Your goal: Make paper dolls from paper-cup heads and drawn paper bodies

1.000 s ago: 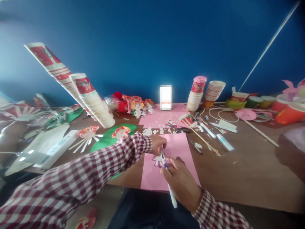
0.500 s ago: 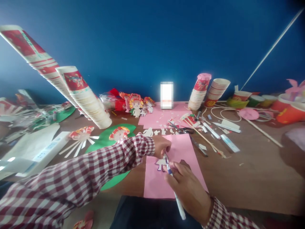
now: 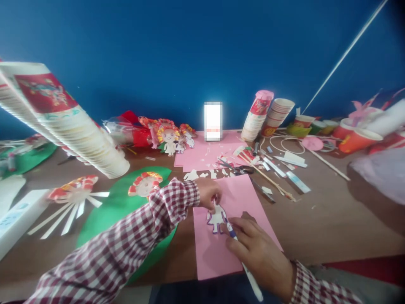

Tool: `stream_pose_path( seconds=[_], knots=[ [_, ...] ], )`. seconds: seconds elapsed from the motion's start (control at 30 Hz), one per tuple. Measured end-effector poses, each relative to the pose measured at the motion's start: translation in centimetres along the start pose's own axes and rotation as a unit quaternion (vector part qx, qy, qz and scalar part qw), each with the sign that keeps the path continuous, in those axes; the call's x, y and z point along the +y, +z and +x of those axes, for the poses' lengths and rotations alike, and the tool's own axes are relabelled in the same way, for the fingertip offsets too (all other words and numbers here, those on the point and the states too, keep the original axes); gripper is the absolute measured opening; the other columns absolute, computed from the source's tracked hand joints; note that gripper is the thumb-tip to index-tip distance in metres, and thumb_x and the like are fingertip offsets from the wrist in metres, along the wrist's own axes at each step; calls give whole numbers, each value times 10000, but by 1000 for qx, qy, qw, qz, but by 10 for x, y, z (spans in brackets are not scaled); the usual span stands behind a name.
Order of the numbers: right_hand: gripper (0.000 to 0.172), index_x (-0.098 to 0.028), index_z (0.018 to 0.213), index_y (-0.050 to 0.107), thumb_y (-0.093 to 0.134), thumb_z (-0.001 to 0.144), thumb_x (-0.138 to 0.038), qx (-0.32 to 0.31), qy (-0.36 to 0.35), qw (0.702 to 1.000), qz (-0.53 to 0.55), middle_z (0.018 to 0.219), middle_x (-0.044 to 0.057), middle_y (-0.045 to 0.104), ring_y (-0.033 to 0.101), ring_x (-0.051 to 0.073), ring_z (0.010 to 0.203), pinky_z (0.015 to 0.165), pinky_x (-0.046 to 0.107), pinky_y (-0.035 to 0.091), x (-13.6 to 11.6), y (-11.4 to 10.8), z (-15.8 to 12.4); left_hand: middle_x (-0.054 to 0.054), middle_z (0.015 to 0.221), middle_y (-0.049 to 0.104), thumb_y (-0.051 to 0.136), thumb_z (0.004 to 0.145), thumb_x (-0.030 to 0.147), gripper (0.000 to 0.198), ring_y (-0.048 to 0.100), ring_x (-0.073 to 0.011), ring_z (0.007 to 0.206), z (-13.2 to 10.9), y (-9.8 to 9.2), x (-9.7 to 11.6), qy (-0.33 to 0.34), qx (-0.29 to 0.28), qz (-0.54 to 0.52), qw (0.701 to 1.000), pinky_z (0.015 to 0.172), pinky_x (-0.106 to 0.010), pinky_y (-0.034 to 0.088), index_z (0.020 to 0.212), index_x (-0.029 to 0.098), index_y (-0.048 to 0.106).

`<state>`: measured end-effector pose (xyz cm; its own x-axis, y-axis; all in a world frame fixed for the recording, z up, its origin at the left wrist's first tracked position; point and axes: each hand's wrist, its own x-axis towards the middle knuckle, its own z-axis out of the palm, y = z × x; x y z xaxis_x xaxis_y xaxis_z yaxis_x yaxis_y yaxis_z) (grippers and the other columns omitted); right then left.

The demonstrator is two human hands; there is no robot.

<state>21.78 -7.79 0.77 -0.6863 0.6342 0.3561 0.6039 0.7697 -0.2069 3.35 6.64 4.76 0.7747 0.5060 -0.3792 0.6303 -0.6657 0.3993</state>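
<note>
A pink sheet [image 3: 211, 261] lies at the table's front edge. On it rests a small white paper figure [image 3: 217, 217] with a purple outline. My left hand [image 3: 209, 194] presses on the top of this figure, fingers bent together. From the right, my right hand [image 3: 259, 249] grips a white marker [image 3: 252, 283], whose purple tip end is at the figure's right side. Left of the sheet, partly under my left sleeve, is a green paper shape [image 3: 110, 207] bearing a red and yellow paper ring with a pale centre [image 3: 145, 184].
Stacked paper cups lean at the left [image 3: 82, 131] and stand at the back right [image 3: 257, 116]. Behind the sheet are paper scraps [image 3: 191, 175], scissors [image 3: 242, 169] and finished-looking paper dolls [image 3: 169, 139]. A white power strip [image 3: 20, 217] lies far left, wooden sticks [image 3: 274, 183] right.
The view has shifted, so the left-hand cups look larger and nearer. My right hand and the marker have moved slightly away from the figure's top, and more of the figure shows.
</note>
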Motion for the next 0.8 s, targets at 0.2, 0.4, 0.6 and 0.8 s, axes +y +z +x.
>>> stream_pose_path(
  seconds=[0.2,0.4,0.6,0.8],
  knots=[
    [218,-188,903,616,406,919,-132,-2,6,1000,-1,980,88,692,516,235,1112,946,430,452,-2,-8,8,57,709,658,780,598,291,178,573,-106,671,1,2,-4,10,-5,-8,1000,556,-211,323,749,236,702],
    [243,-189,1068,572,415,905,-97,7,33,998,50,1059,92,682,536,216,1114,953,396,466,6,-21,2,54,681,660,782,585,262,159,561,-101,642,4,3,-6,26,-6,-20,999,537,-217,306,721,224,707],
    [298,-177,1154,588,465,926,-323,41,97,959,264,773,58,648,610,168,704,655,296,519,6,-34,20,50,678,667,771,589,258,141,569,-106,652,3,4,-6,32,-1,-24,999,546,-219,305,711,228,707],
    [127,-171,955,621,558,851,-209,24,181,932,314,754,36,682,645,134,659,612,224,504,1,-19,56,58,674,669,765,591,246,137,559,-95,631,1,4,-5,31,6,-18,999,520,-213,300,716,224,713]
  ],
)
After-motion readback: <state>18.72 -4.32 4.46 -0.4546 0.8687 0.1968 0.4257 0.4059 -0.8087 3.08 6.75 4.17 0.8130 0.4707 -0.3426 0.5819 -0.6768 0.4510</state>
